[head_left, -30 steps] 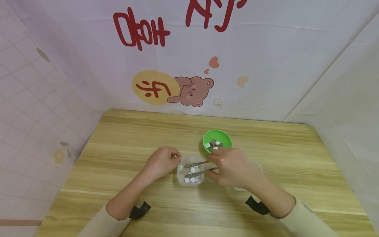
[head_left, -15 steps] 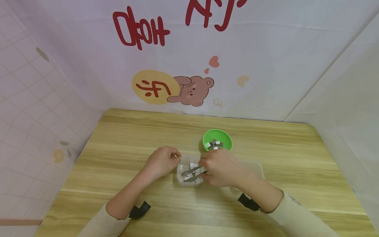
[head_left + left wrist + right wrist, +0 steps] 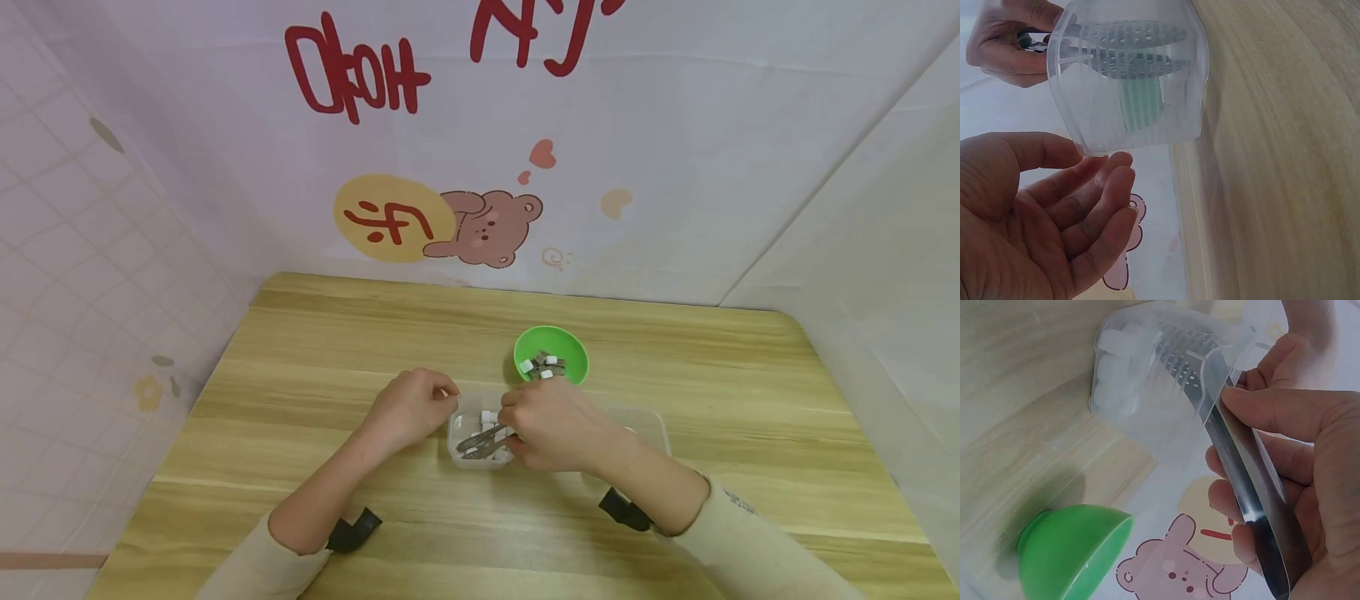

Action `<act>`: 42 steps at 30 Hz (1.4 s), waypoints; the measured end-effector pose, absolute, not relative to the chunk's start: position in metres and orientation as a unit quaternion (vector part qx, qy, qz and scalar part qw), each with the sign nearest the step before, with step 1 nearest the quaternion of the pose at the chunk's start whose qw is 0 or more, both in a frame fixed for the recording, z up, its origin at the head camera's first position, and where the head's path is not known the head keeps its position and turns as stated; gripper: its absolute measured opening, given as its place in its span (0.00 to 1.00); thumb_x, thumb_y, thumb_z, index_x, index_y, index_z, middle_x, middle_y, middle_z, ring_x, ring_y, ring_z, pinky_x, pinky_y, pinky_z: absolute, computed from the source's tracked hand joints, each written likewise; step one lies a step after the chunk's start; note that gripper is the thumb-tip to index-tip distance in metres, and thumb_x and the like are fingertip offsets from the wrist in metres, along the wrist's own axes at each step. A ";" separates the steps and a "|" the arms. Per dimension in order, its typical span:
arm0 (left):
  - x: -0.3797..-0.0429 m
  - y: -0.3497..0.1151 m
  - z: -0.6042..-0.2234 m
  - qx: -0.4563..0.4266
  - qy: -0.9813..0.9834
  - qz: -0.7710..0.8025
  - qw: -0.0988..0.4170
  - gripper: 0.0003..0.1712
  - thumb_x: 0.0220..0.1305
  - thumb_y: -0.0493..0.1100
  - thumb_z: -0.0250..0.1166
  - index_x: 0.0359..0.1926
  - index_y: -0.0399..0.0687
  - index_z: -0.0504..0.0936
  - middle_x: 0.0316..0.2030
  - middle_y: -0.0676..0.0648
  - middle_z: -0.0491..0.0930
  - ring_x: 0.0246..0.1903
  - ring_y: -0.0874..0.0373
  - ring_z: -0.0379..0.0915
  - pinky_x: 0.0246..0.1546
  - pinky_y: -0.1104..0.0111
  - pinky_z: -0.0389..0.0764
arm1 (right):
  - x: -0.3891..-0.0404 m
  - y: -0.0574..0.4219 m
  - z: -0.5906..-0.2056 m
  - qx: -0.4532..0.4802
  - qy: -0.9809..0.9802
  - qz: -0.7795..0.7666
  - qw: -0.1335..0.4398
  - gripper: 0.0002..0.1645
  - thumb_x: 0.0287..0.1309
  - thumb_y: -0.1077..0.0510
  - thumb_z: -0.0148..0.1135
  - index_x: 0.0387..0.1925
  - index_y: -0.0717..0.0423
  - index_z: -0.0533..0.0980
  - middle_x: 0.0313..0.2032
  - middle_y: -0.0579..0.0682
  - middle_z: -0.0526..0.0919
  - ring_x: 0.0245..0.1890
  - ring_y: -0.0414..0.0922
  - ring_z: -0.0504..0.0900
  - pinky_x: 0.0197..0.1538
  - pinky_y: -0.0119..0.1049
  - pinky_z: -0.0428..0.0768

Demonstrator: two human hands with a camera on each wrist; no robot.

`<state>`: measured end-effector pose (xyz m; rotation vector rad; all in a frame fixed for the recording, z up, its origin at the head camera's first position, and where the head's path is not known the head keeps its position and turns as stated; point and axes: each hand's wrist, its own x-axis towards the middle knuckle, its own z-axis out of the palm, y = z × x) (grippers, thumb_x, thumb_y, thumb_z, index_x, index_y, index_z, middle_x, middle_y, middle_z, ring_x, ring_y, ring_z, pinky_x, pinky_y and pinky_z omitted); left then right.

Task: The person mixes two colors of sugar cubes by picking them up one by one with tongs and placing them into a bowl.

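Observation:
My right hand (image 3: 558, 425) grips metal tongs (image 3: 1241, 469). Their perforated ends (image 3: 1138, 62) reach into a clear plastic container (image 3: 1191, 119) and sit close together among white cubes (image 3: 1113, 369). Whether a cube is between the tips I cannot tell. At the container's near-left rim, my left hand (image 3: 411, 408) pinches the edge between thumb and index finger, its other fingers loosely bent. Behind my right hand stands a green bowl (image 3: 551, 337) holding white and grey-brown cubes; its front edge is partly hidden by that hand.
A second clear plastic piece (image 3: 654, 421) lies on the wooden table (image 3: 360, 325) at the right, partly covered by my right hand and forearm. Black bands (image 3: 354, 532) show at the wrists. A printed white cloth (image 3: 645, 125) hangs behind the table.
My right hand has moved left and slightly down, carrying the tongs deeper into the container. The tong ends have come closer together. My left hand has stayed at the rim.

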<state>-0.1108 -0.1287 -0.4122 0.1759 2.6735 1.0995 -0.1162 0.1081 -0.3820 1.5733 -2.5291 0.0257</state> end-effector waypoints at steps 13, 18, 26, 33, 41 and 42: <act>-0.111 -0.128 -0.413 0.064 0.917 0.374 0.121 0.12 0.66 0.41 0.66 0.47 0.45 0.91 0.37 0.51 0.86 0.30 0.57 0.76 0.30 0.63 0.76 | -0.115 0.131 -0.380 0.481 -0.863 0.097 0.124 0.09 0.43 0.56 0.78 0.25 0.47 0.83 0.23 0.37 0.74 0.21 0.35 0.68 0.22 0.29 0.68; -0.111 -0.128 -0.412 0.063 0.919 0.369 0.120 0.12 0.67 0.41 0.66 0.47 0.45 0.91 0.38 0.51 0.86 0.33 0.57 0.77 0.32 0.63 0.77 | -0.118 0.149 -0.379 0.457 -0.864 0.146 0.149 0.10 0.43 0.56 0.81 0.31 0.49 0.88 0.28 0.37 0.81 0.21 0.32 0.72 0.22 0.27 0.69; -0.111 -0.128 -0.412 0.059 0.918 0.372 0.123 0.12 0.67 0.41 0.65 0.47 0.46 0.91 0.38 0.51 0.86 0.33 0.57 0.76 0.33 0.63 0.77 | -0.128 0.174 -0.380 0.425 -0.850 0.205 0.234 0.11 0.43 0.59 0.80 0.32 0.55 0.89 0.33 0.46 0.89 0.28 0.40 0.87 0.27 0.35 0.82; -0.110 -0.128 -0.411 0.055 0.918 0.373 0.121 0.11 0.67 0.41 0.65 0.46 0.48 0.92 0.37 0.52 0.86 0.32 0.57 0.76 0.33 0.63 0.76 | -0.134 0.194 -0.380 0.385 -0.854 0.226 0.265 0.12 0.42 0.62 0.81 0.33 0.53 0.89 0.32 0.44 0.89 0.24 0.39 0.85 0.22 0.29 0.77; -0.110 -0.127 -0.411 0.053 0.919 0.372 0.121 0.11 0.67 0.41 0.66 0.45 0.49 0.92 0.37 0.52 0.86 0.32 0.57 0.76 0.32 0.63 0.76 | -0.141 0.214 -0.384 0.330 -0.880 0.193 0.283 0.09 0.44 0.59 0.80 0.31 0.53 0.89 0.31 0.46 0.89 0.19 0.38 0.82 0.18 0.27 0.68; -0.110 -0.127 -0.411 0.054 0.918 0.373 0.122 0.11 0.67 0.41 0.66 0.45 0.49 0.92 0.37 0.52 0.86 0.32 0.57 0.76 0.32 0.63 0.76 | -0.141 0.217 -0.385 0.321 -0.884 0.189 0.283 0.09 0.44 0.59 0.80 0.31 0.54 0.89 0.31 0.47 0.89 0.19 0.38 0.82 0.17 0.28 0.67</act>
